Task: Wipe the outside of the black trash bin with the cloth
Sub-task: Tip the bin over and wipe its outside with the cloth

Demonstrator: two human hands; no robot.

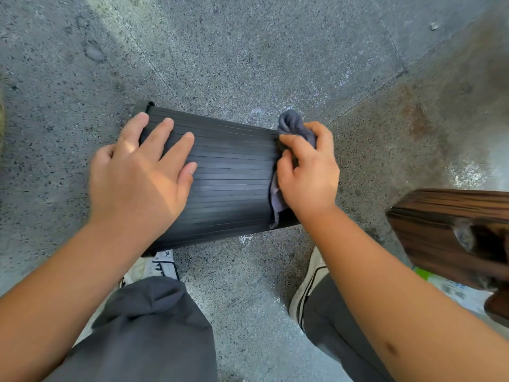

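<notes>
Bin [231, 175], black and ribbed, lay on its side on the speckled floor [248, 64], just ahead of the person's shoes [165, 267]. Left hand [137, 177] rested flat on its wall, fingers spread; right hand [308, 172] gripped a bunched grey cloth [292, 125] against its right end. Wooden furniture [451, 230] stood to the right.

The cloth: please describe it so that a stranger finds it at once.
On the speckled grey floor lies a ribbed black trash bin on its side. At its right end, the right hand grips the cloth: soft, crumpled and blue-grey.
</notes>
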